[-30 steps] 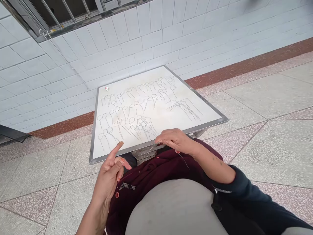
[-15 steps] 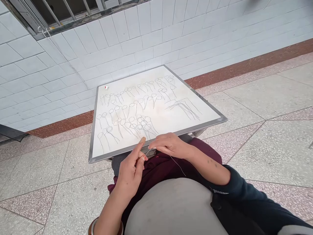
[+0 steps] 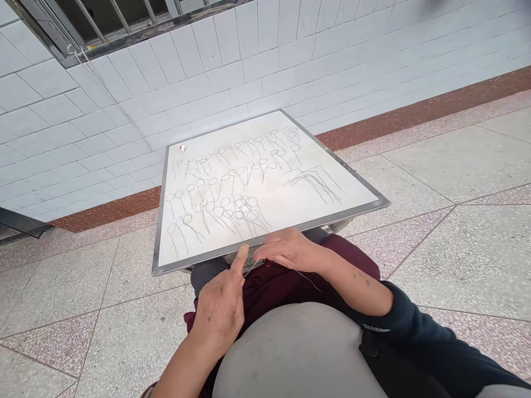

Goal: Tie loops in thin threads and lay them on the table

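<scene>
A thin wire (image 3: 309, 281) runs between my two hands, just off the table's near edge and above my lap. My left hand (image 3: 222, 304) is closed on one end of it, with the thumb stretched forward; its fingertips are mostly hidden. My right hand (image 3: 290, 250) pinches the wire farther along, palm down, and the free tail trails out below the wrist to the right. On the white table (image 3: 194, 243), wires with looped ends (image 3: 244, 207) lie in rough rows. Straighter or bent wires (image 3: 317, 185) form a loose bundle on the right side.
The table has a grey metal rim (image 3: 344, 213) and stands close to a white tiled wall (image 3: 224, 88). A small white and red object (image 3: 182, 148) sits at its far left corner. Above is a barred window (image 3: 116, 22). The floor (image 3: 136, 320) is speckled stone.
My left hand has rolled so its back faces up, and the fingers have curled under. The right hand stays nearly in place. The wire's tail has swung slightly right.
</scene>
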{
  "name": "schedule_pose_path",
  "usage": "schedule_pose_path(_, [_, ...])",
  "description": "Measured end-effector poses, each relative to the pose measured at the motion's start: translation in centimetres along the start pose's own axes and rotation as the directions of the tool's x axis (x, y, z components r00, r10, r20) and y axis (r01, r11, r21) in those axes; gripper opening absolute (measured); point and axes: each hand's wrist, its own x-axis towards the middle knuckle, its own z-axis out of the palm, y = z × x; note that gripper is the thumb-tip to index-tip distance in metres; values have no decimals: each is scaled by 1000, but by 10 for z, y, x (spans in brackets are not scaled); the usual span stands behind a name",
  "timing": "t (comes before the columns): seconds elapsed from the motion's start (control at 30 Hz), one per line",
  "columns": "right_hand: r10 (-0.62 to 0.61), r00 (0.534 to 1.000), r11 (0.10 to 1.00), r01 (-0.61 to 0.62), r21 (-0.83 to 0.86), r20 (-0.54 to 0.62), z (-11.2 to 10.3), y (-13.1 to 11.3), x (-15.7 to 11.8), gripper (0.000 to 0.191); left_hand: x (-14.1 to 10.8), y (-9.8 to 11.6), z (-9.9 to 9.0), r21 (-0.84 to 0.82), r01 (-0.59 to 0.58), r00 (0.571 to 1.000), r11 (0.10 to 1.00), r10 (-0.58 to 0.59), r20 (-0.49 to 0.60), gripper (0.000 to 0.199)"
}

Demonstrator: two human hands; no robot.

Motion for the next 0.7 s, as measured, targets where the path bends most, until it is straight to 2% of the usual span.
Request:
schedule_pose_path(0.13, [34,999,999,-35,39,11,1,3,-1,29,-6,-4,-2,91,-13,999,996,15,-31,55])
schedule_pose_path(0.23, [102,995,992,-101,74,-8,-1,7,-4,27,-11,-6,-7,145,21,996,989,-8,-88,54])
schedule_pose_path(0.3, [162,986,984,-159,78,-29,-5,10,-5,27,-11,-7,-14,204,78,981,976,-39,-188,54])
schedule_pose_path(0.4, [227,972,973,-224,57,-55,-10,11,-5,26,-8,-3,-23,272,177,927,946,-68,-368,57])
schedule_pose_path(0.47, [222,974,975,-220,45,-54,-11,8,-3,25,-1,4,-25,279,192,906,941,-61,-418,60])
schedule_pose_path(0.53, [194,980,980,-192,43,-42,-9,3,0,25,8,13,-21,263,145,920,954,-32,-390,62])
schedule_pose_path(0.63, [168,985,985,-166,55,-41,-7,-4,4,24,21,22,-6,179,44,968,983,2,-249,65])
schedule_pose_path(0.7, [166,985,984,-163,66,-48,-6,-8,6,24,28,23,4,123,11,983,992,12,-184,61])
